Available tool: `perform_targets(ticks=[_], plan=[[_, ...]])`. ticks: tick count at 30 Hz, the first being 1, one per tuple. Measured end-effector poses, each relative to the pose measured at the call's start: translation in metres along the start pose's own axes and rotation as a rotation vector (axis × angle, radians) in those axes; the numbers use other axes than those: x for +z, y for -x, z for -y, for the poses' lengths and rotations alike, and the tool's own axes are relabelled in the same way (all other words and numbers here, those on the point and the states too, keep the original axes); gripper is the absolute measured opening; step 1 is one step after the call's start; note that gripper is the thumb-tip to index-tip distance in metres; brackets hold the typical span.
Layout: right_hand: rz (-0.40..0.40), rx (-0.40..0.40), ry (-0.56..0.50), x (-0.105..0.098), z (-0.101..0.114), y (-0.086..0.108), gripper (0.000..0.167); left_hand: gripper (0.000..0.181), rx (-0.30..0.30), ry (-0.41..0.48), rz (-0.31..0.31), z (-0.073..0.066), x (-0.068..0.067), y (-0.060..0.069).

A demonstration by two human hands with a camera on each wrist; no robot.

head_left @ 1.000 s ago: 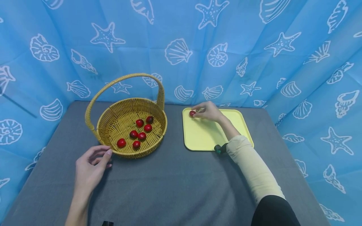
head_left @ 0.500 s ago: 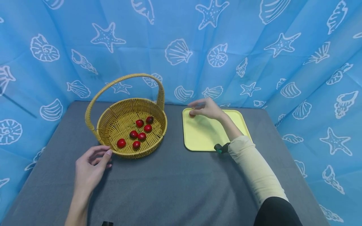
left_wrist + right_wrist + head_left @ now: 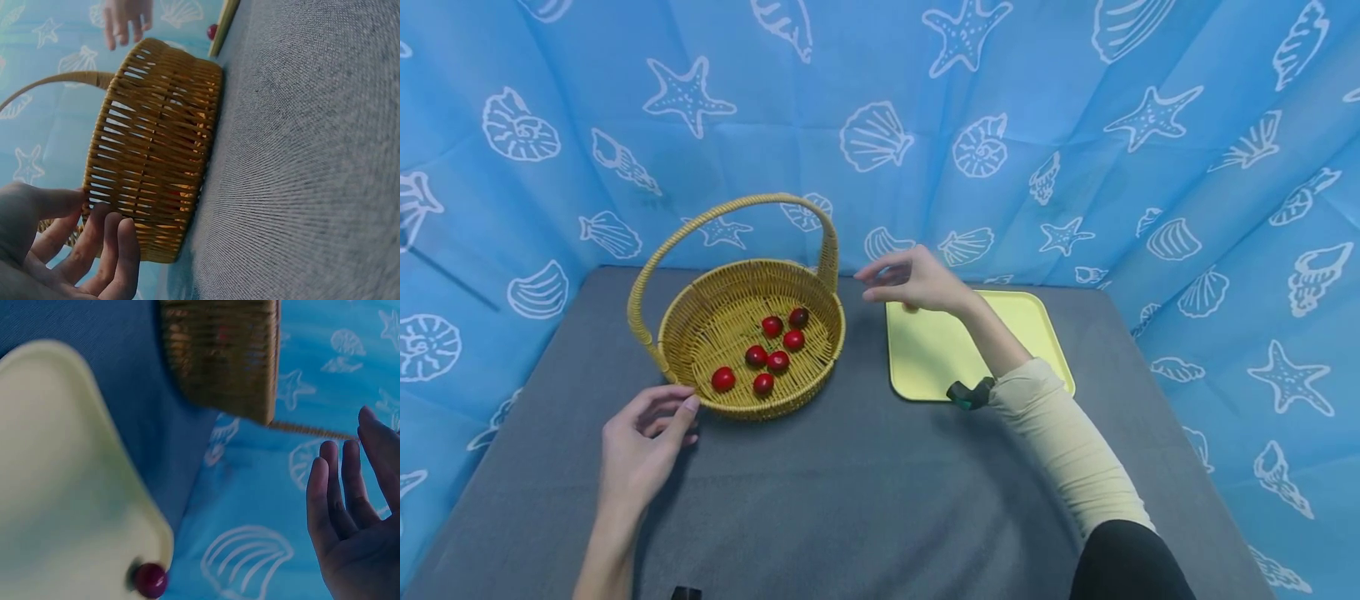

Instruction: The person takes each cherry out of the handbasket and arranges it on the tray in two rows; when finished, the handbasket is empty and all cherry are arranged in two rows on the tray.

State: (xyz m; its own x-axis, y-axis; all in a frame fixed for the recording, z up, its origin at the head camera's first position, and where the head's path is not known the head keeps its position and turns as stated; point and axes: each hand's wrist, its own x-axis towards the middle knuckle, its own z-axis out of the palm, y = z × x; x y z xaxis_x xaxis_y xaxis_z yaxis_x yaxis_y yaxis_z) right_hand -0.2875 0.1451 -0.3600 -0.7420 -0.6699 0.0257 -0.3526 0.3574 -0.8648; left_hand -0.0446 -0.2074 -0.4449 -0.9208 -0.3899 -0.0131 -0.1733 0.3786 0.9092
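Observation:
My left hand (image 3: 643, 442) pinches the near-left rim of a yellow wicker basket (image 3: 700, 321) with an arched handle. In the left wrist view, the thumb and fingers of this hand (image 3: 81, 250) meet at the basket's rim (image 3: 94, 147). Several small round red fruits (image 3: 723, 379) lie on the basket floor. My right hand (image 3: 917, 283) hovers above the far-left corner of a pale yellow tray (image 3: 932, 367), its fingers extended towards the basket and holding nothing. One cherry-like red fruit (image 3: 150, 580) sits in the tray's corner, apart from the hand (image 3: 353, 531).
A grey cloth (image 3: 850, 500) covers the table, with a strip of it between basket and tray. Behind hangs a blue curtain (image 3: 820, 75) printed with white shells and starfish. A dark strap piece (image 3: 970, 393) hangs by the right sleeve (image 3: 1067, 442).
My right hand has let go of the red fruit on the tray, risen and moved left towards the basket. The left hand has stayed at the rim.

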Motion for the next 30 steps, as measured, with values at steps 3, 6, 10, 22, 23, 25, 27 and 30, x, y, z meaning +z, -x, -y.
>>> perform_targets(ticks=[3,6,10,22,23,25,27,30], plan=[[0.035,-0.051,0.005,0.007,0.01,-0.005,0.032,0.029,0.01,0.002,0.003,0.0,0.0,0.0],[0.076,-0.097,-0.005,0.014,0.02,-0.011,0.034,0.03,0.017,0.002,0.0,0.001,0.001,0.0],[0.141,-0.117,-0.022,0.022,0.031,-0.02,0.035,0.03,0.012,-0.009,-0.004,0.001,0.002,0.0],[0.379,-0.206,0.013,0.052,0.067,-0.067,0.033,0.029,0.002,-0.006,-0.003,0.001,0.0,0.0],[0.394,-0.213,0.011,0.056,0.069,-0.071,0.033,0.029,0.005,-0.003,-0.003,0.001,0.0,0.0],[0.422,-0.228,0.012,0.063,0.073,-0.079,0.033,0.028,0.01,0.0,-0.004,0.001,0.0,0.0],[0.444,-0.233,0.022,0.071,0.077,-0.087,0.033,0.027,0.013,-0.001,-0.005,0.001,0.0,0.0],[0.479,-0.222,0.038,0.081,0.08,-0.098,0.035,0.027,0.016,0.002,-0.01,0.001,0.0,0.0]])
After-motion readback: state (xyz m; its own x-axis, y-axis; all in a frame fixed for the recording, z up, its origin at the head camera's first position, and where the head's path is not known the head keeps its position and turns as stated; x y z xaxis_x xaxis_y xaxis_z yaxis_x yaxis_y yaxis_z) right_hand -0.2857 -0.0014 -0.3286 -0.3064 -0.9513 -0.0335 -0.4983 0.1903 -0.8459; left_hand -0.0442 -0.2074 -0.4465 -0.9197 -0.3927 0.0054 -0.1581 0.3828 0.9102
